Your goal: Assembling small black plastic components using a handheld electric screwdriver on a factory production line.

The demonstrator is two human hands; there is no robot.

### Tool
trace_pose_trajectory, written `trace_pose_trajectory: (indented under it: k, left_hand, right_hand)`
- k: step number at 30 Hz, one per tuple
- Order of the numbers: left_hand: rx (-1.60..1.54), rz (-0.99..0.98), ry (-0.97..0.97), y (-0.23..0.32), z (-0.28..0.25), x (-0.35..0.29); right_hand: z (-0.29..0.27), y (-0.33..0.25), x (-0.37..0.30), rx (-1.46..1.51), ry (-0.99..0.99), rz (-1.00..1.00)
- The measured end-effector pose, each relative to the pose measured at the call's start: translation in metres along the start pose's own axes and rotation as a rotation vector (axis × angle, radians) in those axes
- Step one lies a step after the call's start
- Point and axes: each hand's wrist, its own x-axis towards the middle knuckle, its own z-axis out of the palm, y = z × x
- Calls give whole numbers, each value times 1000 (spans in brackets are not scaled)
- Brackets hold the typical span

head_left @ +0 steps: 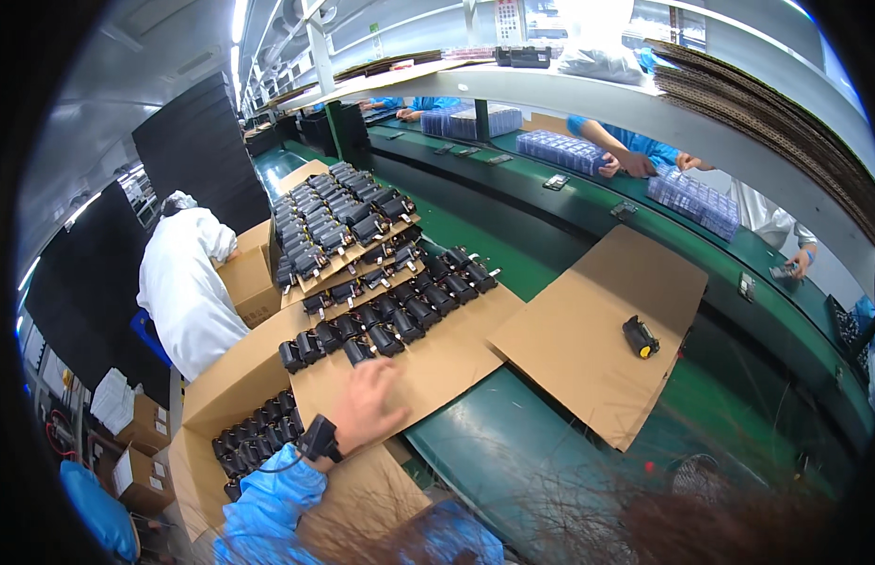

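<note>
My left hand (367, 407) reaches over a brown cardboard sheet (447, 363), with a dark band and a cable at its wrist. Its fingers are spread, thumb apart, and nothing shows in them. Just past the fingertips lies a small black cylindrical part (358, 351), the nearest one in rows of similar black parts (409, 320) with short wires. Below that forearm, an open carton (207, 414) holds more such black parts (254, 438). Blue cloth (451, 535) shows at the lower edge; my right hand is out of sight.
One black part with a yellow end (642, 337) lies on a second cardboard sheet (588, 367). Stacked cardboard layers (315, 273) carry more parts. Across the green conveyor (522, 202), workers' hands handle clear plastic trays (691, 202). A white-clad person (188, 282) bends over a box at left.
</note>
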Motion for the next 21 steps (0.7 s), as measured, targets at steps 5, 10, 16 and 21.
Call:
trace_pose_trajectory:
  k: [5,10,16,21]
  left_hand:
    - [-18,130,-226,30,5,3]
    - [40,137,-296,28,26,-1]
    - [-119,130,-237,36,30,8]
    - [-391,47,-140,72,30,77]
  right_hand:
    - [8,1,-2,-52,-40,10]
    - [5,3,3,73,-371,-14]
    - [-5,9,0,-74,-7,-76]
    - [16,16,0,-41,110,-154]
